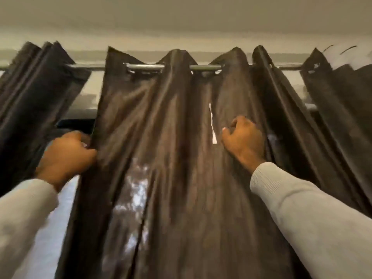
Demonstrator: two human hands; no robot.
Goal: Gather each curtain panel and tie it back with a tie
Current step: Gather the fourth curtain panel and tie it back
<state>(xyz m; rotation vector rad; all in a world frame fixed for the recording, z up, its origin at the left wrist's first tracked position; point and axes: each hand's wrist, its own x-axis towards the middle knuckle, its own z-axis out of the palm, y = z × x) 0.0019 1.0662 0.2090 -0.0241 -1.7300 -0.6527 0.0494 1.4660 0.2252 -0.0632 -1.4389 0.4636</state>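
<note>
A dark brown curtain panel (pixel 161 158) hangs by eyelets from a metal rod (pixel 145 67) and fills the middle of the view. My left hand (pixel 64 158) grips the panel's left edge, with the fingers curled round the fabric. My right hand (pixel 244 140) grips a fold on the panel's right part, below the rod. A second dark panel (pixel 34 93) hangs bunched at the far left. Another dark panel (pixel 338 101) hangs at the far right. No tie is in view.
The ceiling (pixel 181 15) lies close above the rod. A strip of bright window (pixel 50 218) shows between the left panel and the middle one. A thin bright slit (pixel 212 125) shows through the middle panel's folds.
</note>
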